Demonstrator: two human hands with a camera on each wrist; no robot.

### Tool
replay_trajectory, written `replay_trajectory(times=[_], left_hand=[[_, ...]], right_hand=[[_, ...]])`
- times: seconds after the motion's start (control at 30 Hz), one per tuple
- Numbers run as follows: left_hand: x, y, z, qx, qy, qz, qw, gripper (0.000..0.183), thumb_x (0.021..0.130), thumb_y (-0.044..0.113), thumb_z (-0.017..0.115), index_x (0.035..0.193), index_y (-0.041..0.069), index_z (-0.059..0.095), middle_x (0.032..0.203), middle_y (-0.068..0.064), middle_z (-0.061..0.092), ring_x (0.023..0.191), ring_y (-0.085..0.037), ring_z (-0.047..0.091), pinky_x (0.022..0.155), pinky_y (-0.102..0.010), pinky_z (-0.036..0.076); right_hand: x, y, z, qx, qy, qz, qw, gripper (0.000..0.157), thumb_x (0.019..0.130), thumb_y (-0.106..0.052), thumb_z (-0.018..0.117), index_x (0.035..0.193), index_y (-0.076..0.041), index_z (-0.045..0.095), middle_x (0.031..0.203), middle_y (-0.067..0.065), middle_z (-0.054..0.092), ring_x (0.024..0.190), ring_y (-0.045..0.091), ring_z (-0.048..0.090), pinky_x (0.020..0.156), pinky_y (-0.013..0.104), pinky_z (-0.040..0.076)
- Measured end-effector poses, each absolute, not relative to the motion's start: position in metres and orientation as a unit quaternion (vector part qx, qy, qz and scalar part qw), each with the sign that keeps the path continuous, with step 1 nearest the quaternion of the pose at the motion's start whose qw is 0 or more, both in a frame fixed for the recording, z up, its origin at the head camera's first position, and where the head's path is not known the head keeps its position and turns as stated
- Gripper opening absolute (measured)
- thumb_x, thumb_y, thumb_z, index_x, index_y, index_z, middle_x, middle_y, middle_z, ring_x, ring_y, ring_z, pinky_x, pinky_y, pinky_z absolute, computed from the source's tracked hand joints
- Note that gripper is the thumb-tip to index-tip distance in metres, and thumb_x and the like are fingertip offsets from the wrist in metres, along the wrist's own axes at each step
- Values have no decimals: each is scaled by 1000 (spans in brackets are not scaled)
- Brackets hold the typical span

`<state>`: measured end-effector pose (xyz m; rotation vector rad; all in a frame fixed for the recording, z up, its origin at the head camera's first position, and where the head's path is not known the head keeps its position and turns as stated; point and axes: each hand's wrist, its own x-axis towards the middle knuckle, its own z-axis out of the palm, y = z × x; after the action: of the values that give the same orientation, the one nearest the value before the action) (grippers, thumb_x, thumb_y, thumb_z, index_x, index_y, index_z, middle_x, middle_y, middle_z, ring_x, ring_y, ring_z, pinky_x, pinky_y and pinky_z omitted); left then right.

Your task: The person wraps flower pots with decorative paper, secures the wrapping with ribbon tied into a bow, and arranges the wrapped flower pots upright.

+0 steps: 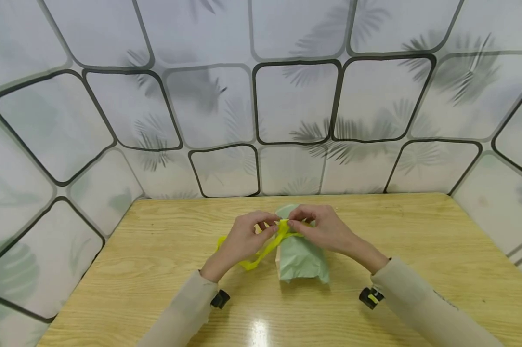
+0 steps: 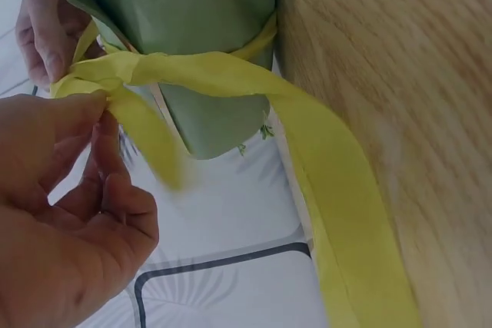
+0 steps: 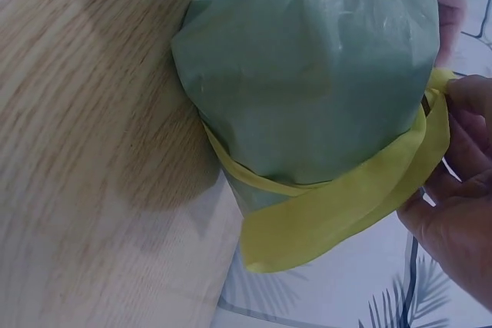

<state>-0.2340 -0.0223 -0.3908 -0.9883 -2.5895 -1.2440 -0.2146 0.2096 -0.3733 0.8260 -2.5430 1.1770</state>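
A pale green paper-wrapped bundle (image 1: 302, 260) lies on the wooden table, with a yellow ribbon (image 1: 261, 255) passed around it. My left hand (image 1: 245, 236) pinches the ribbon between thumb and forefinger at its crossing on top of the bundle. Close beside it, my right hand (image 1: 326, 229) pinches the same ribbon from the other side. In the left wrist view, one long ribbon tail (image 2: 338, 190) trails down along the table and a shorter one hangs below the fingers. A flat ribbon end (image 3: 300, 236) lies across the green paper (image 3: 307, 67) in the right wrist view.
The wooden table (image 1: 165, 279) ends at a wall covering (image 1: 295, 106) patterned with rounded frames and grey leaves. Dark wrist devices (image 1: 220, 299) sit at both of the person's cuffs. A sheen of light marks the table's near part.
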Motion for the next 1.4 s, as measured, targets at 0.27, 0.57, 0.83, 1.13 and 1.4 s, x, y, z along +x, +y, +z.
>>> replay_trajectory(times=[0.27,0.57,0.83,1.13,1.4], left_hand=[[-231,-29,-384,-295,-859,-416,38,11,99,20,68,102,17,79,93,3,77,79,-10,67,71,-24,55],[-233,-26,-376,-223,-777,-570,-147,32,99,25,70,128,13,67,101,-9,79,89,-25,75,82,-51,61],[-231,-10,-386,-222,-766,-590,-122,28,105,26,61,123,7,69,96,-12,79,81,-20,76,73,-36,62],[-229,-1,-392,-153,-736,-647,-125,27,106,24,58,118,3,70,90,-11,79,71,-10,72,67,-26,58],[-229,4,-395,-123,-725,-666,-123,24,106,22,57,122,5,64,82,-7,78,65,-9,71,64,-24,57]], right_hand=[[-213,208,-374,264,-863,413,124,7,95,-10,72,98,-12,77,90,-1,78,79,6,70,71,24,58],[-211,206,-374,241,-860,431,131,5,95,-11,73,98,-11,77,87,1,78,73,6,69,67,24,57],[-211,205,-376,241,-859,434,127,5,96,-13,73,99,-12,77,87,-1,78,76,6,70,68,28,58],[-197,211,-377,310,-857,344,226,14,83,-9,84,83,-15,72,86,-4,72,78,12,67,67,29,55],[-183,209,-379,320,-888,262,202,15,82,-10,84,76,-17,73,94,-4,64,85,11,58,69,25,49]])
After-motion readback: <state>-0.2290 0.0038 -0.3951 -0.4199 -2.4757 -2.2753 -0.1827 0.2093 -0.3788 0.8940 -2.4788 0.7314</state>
